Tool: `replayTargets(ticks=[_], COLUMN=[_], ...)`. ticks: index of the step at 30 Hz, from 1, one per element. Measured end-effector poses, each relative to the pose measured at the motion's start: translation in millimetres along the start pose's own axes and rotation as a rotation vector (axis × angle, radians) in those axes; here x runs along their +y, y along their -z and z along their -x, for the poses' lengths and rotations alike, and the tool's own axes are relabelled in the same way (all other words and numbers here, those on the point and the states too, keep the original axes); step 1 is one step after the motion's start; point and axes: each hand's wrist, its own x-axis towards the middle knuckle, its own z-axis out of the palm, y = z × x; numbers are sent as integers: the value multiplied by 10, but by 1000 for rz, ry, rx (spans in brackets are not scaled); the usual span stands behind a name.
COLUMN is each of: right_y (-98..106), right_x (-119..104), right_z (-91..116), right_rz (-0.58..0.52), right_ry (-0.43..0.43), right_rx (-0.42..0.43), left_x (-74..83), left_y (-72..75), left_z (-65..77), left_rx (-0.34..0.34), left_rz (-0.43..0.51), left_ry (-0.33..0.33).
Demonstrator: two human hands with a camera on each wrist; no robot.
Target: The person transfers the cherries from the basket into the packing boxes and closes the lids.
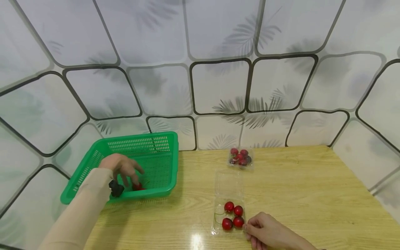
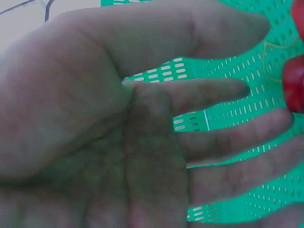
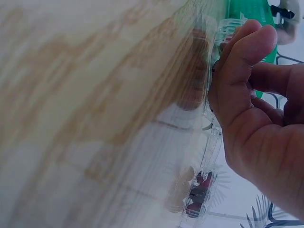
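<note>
My left hand (image 1: 123,168) reaches down into a green plastic basket (image 1: 173,163), fingers spread and nearly straight. In the left wrist view, its fingertips come right up to red cherries (image 2: 294,88) with a thin stem on the basket floor; the palm faces the camera with nothing in it. At the table's front, my right hand (image 1: 265,231) pinches the right edge of a clear plastic clamshell box (image 1: 218,227) between thumb and curled fingers. The box's lid lies folded back, away from me, and several dark red cherries (image 1: 229,207) sit in the tray.
Farther back, near the wall, stands another clear box of cherries (image 1: 240,158), well filled. The wooden table (image 1: 297,187) meets a patterned wall covering (image 1: 218,86) at the back and sides. The basket stands at the back left.
</note>
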Motion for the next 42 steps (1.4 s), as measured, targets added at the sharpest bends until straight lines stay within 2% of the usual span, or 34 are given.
replayTargets(ticks=[10, 17, 20, 23, 28, 30, 38, 42], right_y=[-9, -11, -7, -6, -12, -17, -24, -24], right_x=[-2, -10, -13, -14, 0, 7, 12, 16], right_z=[-10, -21, -26, -31, -31, -29, -33, -32], right_rz=[13, 26, 36, 49, 49, 47, 42, 46], right_ry=[-8, 2, 1, 4, 5, 0, -7, -3], right_rx=[6, 10, 11, 11, 14, 18, 25, 29], left_x=[35, 43, 19, 4, 19, 31, 61, 77], left_y=[-19, -20, -2, 21, 61, 63, 0, -30], left_z=[-15, -11, 6, 23, 18, 22, 68, 91], left_rx=[-53, -35, -12, 68, 306, 367, 494, 561], left_rz=[-84, -117, -145, -182, -239, -248, -229, -194], left_ry=[-37, -40, -63, -132, -308, -349, -429, -425])
